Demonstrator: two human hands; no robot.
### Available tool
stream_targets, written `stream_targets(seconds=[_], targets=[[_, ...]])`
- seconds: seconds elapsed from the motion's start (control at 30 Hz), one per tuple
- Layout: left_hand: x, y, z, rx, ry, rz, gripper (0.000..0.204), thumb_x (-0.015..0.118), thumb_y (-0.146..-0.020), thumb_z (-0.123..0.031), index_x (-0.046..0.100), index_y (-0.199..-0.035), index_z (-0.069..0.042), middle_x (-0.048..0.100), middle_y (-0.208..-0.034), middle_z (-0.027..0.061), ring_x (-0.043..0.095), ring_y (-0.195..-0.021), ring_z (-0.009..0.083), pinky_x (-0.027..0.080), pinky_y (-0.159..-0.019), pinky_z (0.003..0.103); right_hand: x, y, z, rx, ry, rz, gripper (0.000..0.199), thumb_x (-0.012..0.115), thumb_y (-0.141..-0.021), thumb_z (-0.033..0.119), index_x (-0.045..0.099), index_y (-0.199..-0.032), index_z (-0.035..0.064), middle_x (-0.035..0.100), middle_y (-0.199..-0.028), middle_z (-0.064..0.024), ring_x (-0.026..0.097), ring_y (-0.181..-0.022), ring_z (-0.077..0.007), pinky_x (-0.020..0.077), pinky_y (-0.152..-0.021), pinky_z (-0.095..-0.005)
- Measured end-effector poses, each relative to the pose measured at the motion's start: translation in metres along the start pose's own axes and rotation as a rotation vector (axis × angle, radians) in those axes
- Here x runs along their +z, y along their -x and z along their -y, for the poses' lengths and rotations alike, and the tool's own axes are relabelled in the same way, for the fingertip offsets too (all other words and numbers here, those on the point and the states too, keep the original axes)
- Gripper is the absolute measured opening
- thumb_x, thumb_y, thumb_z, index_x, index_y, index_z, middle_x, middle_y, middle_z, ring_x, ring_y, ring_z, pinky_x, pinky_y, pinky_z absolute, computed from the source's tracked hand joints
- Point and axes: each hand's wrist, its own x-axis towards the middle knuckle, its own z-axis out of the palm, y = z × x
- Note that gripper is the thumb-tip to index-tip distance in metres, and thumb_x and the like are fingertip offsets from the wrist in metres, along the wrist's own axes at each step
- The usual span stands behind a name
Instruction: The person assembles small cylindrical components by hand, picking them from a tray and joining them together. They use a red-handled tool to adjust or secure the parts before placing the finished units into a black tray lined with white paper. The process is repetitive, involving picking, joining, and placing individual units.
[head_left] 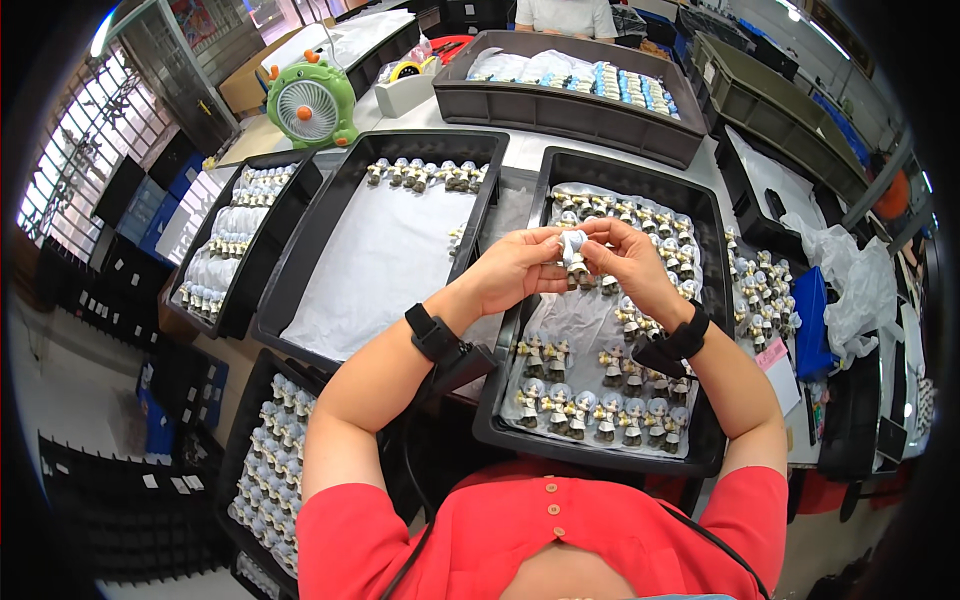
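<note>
My left hand (518,268) and my right hand (627,258) meet above the right black tray (706,300). Together they pinch a small pale-haired figurine (573,247) between the fingertips. Below the hands, several similar figurines (580,410) stand in rows on grey paper in that tray. More of them line its far edge (625,210). A black band sits on each wrist.
A middle black tray (300,290) holds grey paper and a row of figurines (425,175) at its far end. Further figurine trays lie at left (240,240) and lower left (265,460). A green fan (308,105), a grey crate (560,105) and loose figurines (762,290) surround them.
</note>
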Motion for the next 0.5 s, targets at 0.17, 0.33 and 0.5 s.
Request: stream_targets(seconds=[0.17,0.33,0.5], targets=[[0.0045,0.0001,-0.0002,0.036,0.022,-0.002,0.040,0.046,-0.095,-0.022,0.041,-0.130,-0.003,0.055,-0.117,0.0090,0.057,-0.106,0.0226,0.047,-0.091,0.036,0.0013,-0.0001,0.0015,-0.023,0.033,-0.023,0.026,0.059,-0.088,0.015,0.056,-0.111,0.0012,0.062,-0.091,-0.0049,0.057,-0.076,-0.0080,0.0483,-0.067,-0.0225],[0.0030,-0.0002,-0.0010,0.059,0.021,0.026,0.040,0.046,-0.095,-0.021,0.041,-0.130,-0.004,0.054,-0.118,0.0090,0.057,-0.107,0.0235,0.046,-0.092,0.037,0.0008,-0.0007,-0.0005,-0.026,0.009,-0.033,0.027,0.059,-0.088,0.014,0.057,-0.112,0.0020,0.061,-0.091,-0.0049,0.058,-0.077,-0.0080,0.0489,-0.068,-0.0218],[0.0039,0.0008,-0.0015,0.061,0.037,0.039,0.039,0.044,-0.095,-0.021,0.040,-0.131,-0.006,0.054,-0.118,0.0086,0.056,-0.107,0.0234,0.047,-0.090,0.038,0.0006,-0.0012,0.0010,-0.068,0.046,-0.007,0.026,0.060,-0.087,0.011,0.057,-0.112,0.0024,0.061,-0.091,-0.0045,0.058,-0.075,-0.0080,0.0491,-0.068,-0.0215]])
